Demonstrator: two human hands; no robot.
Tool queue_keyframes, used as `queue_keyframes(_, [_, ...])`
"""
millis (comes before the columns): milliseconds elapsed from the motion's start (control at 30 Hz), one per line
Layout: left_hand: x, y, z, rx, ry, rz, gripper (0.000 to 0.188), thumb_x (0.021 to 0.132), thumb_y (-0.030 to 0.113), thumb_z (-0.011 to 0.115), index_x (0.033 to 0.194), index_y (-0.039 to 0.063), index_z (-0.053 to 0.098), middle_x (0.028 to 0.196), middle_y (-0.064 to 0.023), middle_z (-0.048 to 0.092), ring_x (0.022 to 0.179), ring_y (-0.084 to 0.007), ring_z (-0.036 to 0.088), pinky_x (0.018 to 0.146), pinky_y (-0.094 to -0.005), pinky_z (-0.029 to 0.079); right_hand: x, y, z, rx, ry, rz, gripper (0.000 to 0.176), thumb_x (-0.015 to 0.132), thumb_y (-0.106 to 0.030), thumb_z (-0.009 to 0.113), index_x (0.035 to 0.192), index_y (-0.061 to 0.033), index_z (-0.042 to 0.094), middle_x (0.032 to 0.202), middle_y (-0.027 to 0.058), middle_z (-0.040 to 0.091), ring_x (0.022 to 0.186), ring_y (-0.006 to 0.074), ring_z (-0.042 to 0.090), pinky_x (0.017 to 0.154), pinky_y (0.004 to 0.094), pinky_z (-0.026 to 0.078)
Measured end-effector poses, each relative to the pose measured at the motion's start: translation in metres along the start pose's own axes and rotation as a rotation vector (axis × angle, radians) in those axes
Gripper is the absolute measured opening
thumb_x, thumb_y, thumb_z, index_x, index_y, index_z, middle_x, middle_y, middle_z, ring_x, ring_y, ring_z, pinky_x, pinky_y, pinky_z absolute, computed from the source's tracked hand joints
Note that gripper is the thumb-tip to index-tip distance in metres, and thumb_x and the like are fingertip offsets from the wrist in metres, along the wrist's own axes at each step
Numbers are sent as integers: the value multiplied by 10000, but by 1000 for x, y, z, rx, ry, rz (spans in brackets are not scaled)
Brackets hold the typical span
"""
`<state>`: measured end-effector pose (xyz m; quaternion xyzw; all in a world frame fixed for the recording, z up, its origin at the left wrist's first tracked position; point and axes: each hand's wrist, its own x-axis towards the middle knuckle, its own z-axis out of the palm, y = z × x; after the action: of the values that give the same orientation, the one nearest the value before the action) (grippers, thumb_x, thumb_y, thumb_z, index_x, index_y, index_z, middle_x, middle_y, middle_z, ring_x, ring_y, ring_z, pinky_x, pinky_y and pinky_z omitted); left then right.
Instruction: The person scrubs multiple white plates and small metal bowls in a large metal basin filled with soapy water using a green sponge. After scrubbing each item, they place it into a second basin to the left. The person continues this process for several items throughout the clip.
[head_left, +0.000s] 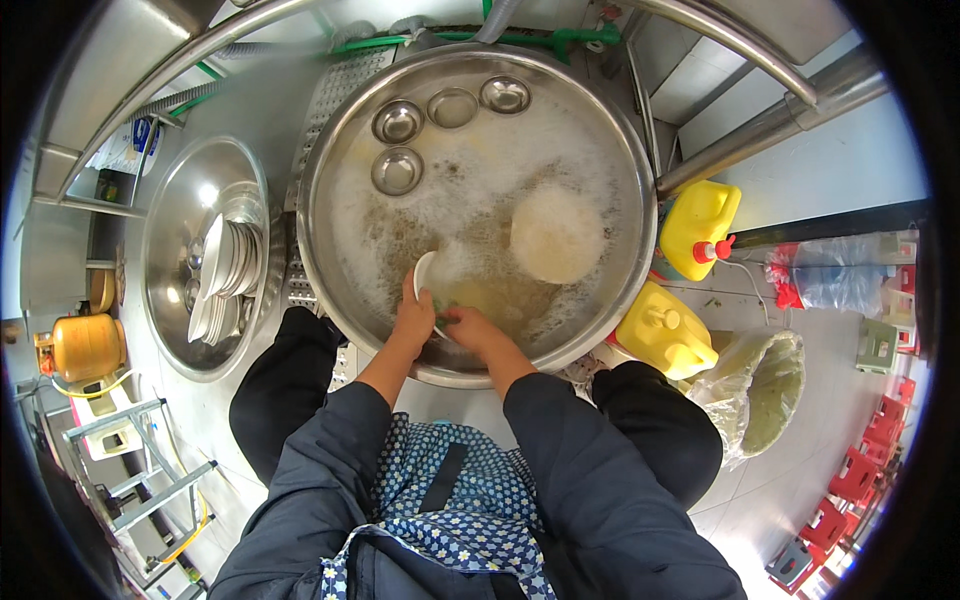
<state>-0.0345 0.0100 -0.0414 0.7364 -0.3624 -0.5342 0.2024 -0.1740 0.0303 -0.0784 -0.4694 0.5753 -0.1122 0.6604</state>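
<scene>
My left hand grips a white dish by its side, tilted nearly on edge over the near part of a large round steel basin. My right hand is at the dish's lower end, its fingers closed around a green pad, mostly hidden by the fingers. Foamy, cloudy water fills the basin. Several small steel bowls float or rest near its far left side. A pale round shape, seemingly a plate under foam, shows at the right; its edges are blurred.
A second steel basin at the left holds stacked white dishes. Yellow jugs and a lined waste bin stand at the right. Steel rails cross above. A metal ladder and an orange gas cylinder are far left.
</scene>
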Motion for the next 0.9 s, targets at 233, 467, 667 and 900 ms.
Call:
queue_keyframes(233, [-16,20,-1,134,-46,22,582,967,319,410,1497,166,225,1335,-230,487,1163,-379,525,911,-433,472,43,26,7,-212,302,0,392,785,-131,625,1169,-58,656,1082,216,647,1021,338,625,861,393,490])
queue_keyframes(467, [-3,20,-10,-108,-123,-116,615,981,500,386,1479,168,245,1366,-163,434,1166,-296,513,824,-434,528,49,-13,13,942,35,-37,424,846,-74,578,1270,-57,579,1126,138,627,1010,236,600,844,360,484])
queue_keyframes(667, [5,15,-19,-245,-107,-128,740,947,631,330,1484,129,237,1353,-188,453,1169,-329,510,783,-443,545,12,-17,-19,100,-284,-29,403,818,-65,592,1220,-74,617,1144,157,624,1022,255,601,880,360,473])
queue_keyframes(900, [-5,28,-13,-237,-165,-212,714,945,622,356,1463,140,259,1325,-164,477,1066,-305,582,642,-433,581,32,8,-7,-652,455,-181,347,786,-105,600,1127,-114,660,1211,205,591,1070,380,576,902,441,477])
